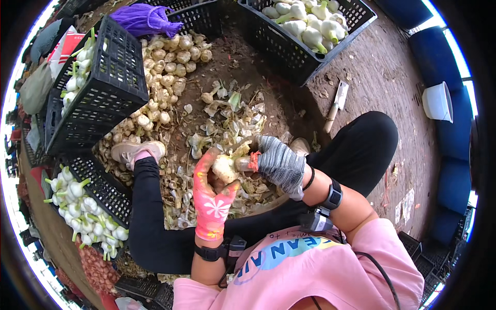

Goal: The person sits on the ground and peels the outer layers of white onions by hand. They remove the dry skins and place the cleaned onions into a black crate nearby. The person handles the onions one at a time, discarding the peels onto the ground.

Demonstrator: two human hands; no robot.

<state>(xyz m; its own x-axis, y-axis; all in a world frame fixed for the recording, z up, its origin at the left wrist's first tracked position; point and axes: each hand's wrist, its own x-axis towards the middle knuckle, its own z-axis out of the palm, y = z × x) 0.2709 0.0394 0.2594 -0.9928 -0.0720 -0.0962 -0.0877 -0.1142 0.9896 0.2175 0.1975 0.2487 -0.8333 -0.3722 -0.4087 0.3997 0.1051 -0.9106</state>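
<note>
My left hand [215,193], in a pink patterned glove, grips a garlic bulb [225,169] with dirty outer skin. My right hand [277,162], in a grey knitted glove with the fingertips bare, is closed at the bulb's right side, its thumb beside the bulb and leafy skin between the fingers. An orange band circles the thumb. Whether a tool is in the right hand, I cannot tell. Loose garlic skins [244,124] lie on the ground just beyond and beneath both hands. A pile of unpeeled garlic bulbs [166,77] lies farther off at the upper left.
Black plastic crates [306,64] with clean white garlic stand at the top right and the left, one tilted [116,85]. A purple mesh bag [147,19] lies at the top. A cleaver [336,105] rests on the floor at right. A white bucket [438,101] is farther right.
</note>
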